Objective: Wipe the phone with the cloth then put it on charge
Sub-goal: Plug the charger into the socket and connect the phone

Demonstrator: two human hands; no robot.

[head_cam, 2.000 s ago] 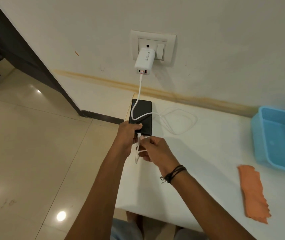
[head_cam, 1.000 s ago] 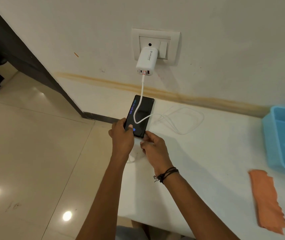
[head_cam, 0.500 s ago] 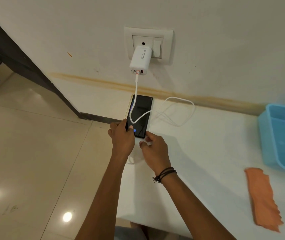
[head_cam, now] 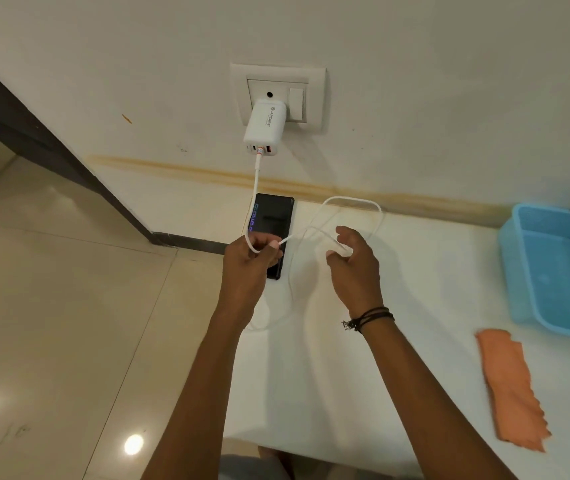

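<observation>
With the flat black phone [head_cam: 274, 223] lying lit at the table's ten o'clock corner beneath the white wall charger [head_cam: 264, 128], the left hand [head_cam: 249, 263] is pinching the thin white cable [head_cam: 255, 188] while the right hand [head_cam: 354, 265], fingers loosely spread, is hovering at three o'clock of it, seemingly tidying slack.

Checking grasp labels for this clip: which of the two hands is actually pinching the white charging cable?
The left hand: its fingers pinch the white charging cable over the black phone. The right hand is open, fingers curled beside loose loops.
</observation>
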